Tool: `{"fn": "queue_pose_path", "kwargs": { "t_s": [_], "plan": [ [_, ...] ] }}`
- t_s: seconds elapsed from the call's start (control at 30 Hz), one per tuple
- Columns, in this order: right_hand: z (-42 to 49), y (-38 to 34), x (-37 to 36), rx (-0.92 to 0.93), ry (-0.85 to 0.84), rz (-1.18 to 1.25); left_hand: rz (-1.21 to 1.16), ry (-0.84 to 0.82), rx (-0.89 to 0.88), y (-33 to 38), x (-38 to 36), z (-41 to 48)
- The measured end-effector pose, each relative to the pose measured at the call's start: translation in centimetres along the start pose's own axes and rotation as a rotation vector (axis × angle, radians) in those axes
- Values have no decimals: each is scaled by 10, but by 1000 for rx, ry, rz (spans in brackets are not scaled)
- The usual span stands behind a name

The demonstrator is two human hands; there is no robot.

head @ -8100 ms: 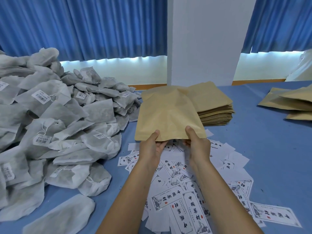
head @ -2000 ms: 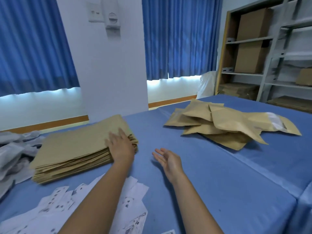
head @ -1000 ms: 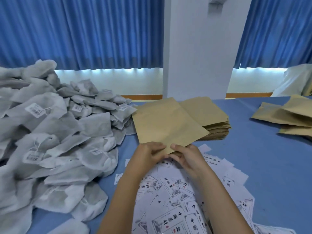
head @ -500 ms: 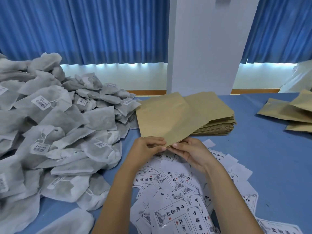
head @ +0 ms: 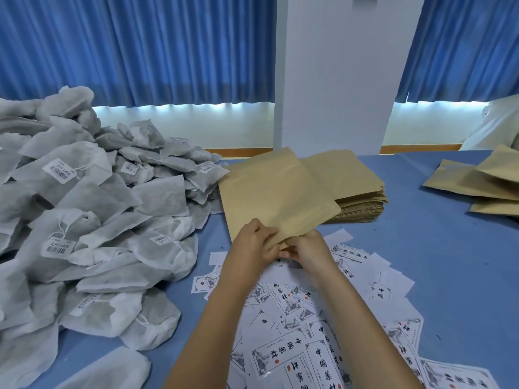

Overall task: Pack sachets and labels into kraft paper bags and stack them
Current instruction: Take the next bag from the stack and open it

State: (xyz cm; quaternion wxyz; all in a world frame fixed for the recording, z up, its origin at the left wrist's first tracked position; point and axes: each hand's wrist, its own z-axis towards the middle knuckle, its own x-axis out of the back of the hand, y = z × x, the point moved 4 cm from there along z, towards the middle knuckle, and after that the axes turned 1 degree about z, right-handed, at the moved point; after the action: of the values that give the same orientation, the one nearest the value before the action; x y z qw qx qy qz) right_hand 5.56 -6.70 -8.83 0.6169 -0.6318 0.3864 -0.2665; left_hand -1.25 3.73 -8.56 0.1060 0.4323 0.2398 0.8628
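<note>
Left hand and right hand both pinched near edge of flat tan kraft paper bag, above scattered white printed labels on blue bench.

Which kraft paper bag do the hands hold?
The single bag in front of the flat stack: the left hand and right hand pinch its near edge. The others lie in that stack or in the loose pile at far right.
</note>
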Motion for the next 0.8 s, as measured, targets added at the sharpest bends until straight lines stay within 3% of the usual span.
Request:
{"fn": "queue_pose_path", "kwargs": {
  "t_s": [0.2, 0.5, 0.7, 0.8],
  "plan": [
    [-4, -2, -3, 45, -2, -278, 111, 94, 21, 2, 4, 0],
    [-3, -5, -4, 27, 11, -208, 138, 196, 100, 15, 7, -5],
    [-5, -7, -6, 81, 27, -149, 91, 151, 76, 15, 7, -1],
    [-6, -4, -6, 105, 88, -277, 136, 103, 62, 16, 3, -1]
  ]
}}
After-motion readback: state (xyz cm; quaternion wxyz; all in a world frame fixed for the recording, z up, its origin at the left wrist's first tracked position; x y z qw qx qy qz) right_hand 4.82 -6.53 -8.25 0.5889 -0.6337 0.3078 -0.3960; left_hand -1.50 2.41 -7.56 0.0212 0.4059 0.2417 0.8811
